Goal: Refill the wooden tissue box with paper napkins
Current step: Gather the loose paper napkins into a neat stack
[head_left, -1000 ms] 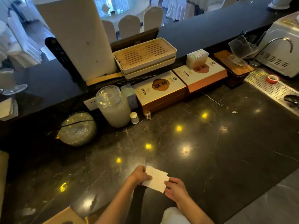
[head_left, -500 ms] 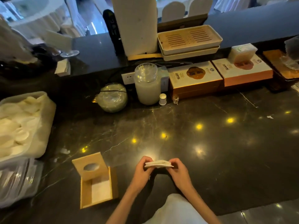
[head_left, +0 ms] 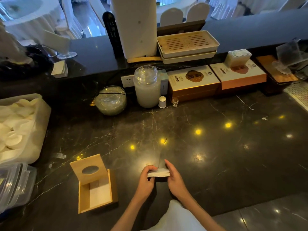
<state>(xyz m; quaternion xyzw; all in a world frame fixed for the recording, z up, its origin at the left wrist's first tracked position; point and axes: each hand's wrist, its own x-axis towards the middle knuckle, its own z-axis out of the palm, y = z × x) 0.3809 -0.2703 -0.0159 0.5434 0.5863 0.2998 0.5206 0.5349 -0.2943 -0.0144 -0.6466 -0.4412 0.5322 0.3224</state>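
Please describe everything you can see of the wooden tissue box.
The wooden tissue box is light-coloured wood, rectangular, resting on the dark marble counter to the left of both hands, which do not touch it. Its lid, with an oval opening, is raised and stands at the far end. Inside, something white lies on the bottom.

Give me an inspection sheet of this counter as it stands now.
Surface: dark veined marble counter, glossy with light reflections.
Job's things: open wooden tissue box, oval-slot lid raised, white napkins inside; folded white paper napkin stack held to its right.
Clutter: lidded glass jar, round glass bowl, two flat gift boxes, white tub of round white items.
Grippers: left hand and right hand hold the stack together.
Cables: black cord across the bowl.
Surroundings: stacked slatted trays, covered chairs behind.
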